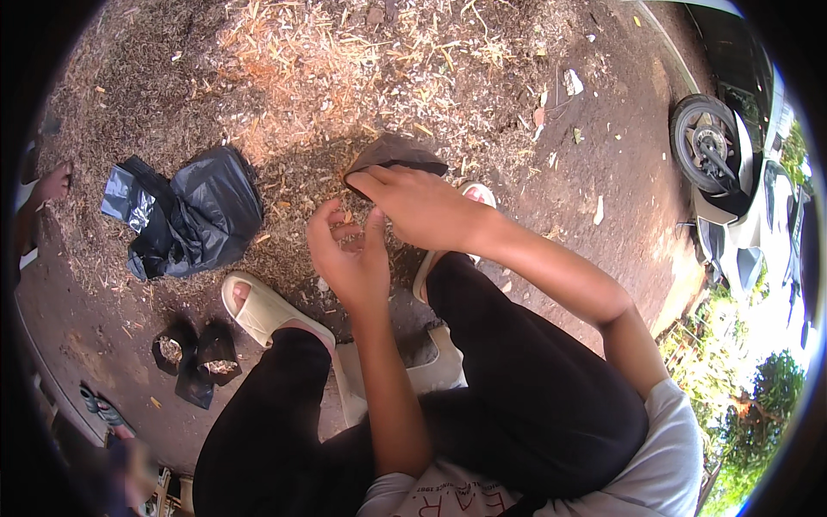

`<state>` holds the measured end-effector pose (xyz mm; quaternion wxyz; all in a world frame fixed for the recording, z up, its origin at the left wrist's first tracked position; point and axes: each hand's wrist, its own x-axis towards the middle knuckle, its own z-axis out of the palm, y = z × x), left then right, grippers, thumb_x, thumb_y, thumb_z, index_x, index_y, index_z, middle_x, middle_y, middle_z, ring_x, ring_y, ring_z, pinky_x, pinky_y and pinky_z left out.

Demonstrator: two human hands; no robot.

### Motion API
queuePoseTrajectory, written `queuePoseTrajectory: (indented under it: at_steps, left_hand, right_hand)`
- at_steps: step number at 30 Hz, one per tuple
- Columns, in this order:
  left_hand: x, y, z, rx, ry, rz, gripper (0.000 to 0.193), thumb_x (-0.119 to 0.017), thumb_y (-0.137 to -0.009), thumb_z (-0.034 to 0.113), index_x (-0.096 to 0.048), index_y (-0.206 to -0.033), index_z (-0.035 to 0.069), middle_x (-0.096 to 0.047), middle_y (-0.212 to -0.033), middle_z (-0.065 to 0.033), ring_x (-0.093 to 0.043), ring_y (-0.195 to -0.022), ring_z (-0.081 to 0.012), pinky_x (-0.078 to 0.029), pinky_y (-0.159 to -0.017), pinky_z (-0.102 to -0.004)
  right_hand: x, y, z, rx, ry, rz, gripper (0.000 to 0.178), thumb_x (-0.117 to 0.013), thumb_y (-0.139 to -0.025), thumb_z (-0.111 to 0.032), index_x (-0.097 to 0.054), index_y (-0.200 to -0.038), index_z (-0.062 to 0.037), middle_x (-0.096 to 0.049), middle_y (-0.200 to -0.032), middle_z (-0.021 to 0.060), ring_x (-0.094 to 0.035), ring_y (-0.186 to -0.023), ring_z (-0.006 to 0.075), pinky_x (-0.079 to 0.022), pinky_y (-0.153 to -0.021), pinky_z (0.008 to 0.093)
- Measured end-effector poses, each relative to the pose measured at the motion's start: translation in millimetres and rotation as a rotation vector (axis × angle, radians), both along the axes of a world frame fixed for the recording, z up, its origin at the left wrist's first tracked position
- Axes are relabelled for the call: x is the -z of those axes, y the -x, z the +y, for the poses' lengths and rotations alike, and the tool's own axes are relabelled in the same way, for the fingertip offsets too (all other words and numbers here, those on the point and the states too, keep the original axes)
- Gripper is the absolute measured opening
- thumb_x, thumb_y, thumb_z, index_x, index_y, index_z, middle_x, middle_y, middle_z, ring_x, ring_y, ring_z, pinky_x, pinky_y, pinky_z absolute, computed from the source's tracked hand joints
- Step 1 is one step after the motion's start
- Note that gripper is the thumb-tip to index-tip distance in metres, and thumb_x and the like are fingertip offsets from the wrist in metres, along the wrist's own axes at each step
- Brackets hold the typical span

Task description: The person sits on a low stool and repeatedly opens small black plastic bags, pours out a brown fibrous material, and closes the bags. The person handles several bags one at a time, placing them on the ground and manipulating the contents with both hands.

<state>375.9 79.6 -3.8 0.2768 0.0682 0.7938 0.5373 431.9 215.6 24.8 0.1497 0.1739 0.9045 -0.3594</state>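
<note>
Chip-strewn soil (301,52) bears two small black bags (215,341); right hand (422,204) pinches one dark pouch (401,152), contents hidden; left hand (351,263) curls, fingers apart.

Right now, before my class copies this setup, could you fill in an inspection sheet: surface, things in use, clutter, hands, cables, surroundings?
Surface: brown ground, strewn with pale dry bits.
Things in use: small dark bag in the right hand; two small black bags near the left foot, pale bits inside.
Clutter: large crumpled black plastic bag; white scrap.
Hands: right hand grips the dark bag's edge; left hand close by, fingers loosely curled, no item visible in it.
Cables: nothing seen.
Surroundings: motorbike at right; another person's hand at far left.
</note>
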Motion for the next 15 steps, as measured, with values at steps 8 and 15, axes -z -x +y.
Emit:
queuePoseTrajectory:
  at_steps: [8, 15]
  left_hand:
    - [30.8, -11.2, 7.8, -0.086, -0.079, -0.203, 0.041, -0.077, -0.087, 0.006, -0.059, -0.124, -0.002, -0.065, -0.099, -0.0107, -0.065, -0.081, -0.0141, -0.054, -0.066, -0.0266]
    - [34.4, -2.4, 1.9, -0.193, -0.088, -0.172, 0.020, -0.063, -0.095, -0.002, -0.060, -0.114, -0.007, -0.068, -0.086, -0.0114, -0.066, -0.070, -0.0127, -0.052, -0.060, -0.0246]
  right_hand:
    - [5.7, -5.2, -3.8, -0.007, 0.079, 0.057, 0.060, -0.063, -0.077, 0.007, -0.054, -0.136, -0.0042, -0.064, -0.123, 0.0188, -0.062, -0.115, 0.0420, -0.053, -0.091, 0.0499]
    - [-13.6, -24.1, 35.6, 0.390, 0.015, 0.526, 0.032, -0.064, -0.086, 0.003, -0.071, -0.116, -0.0055, -0.074, -0.110, 0.0135, -0.073, -0.101, 0.0293, -0.057, -0.091, 0.0420]
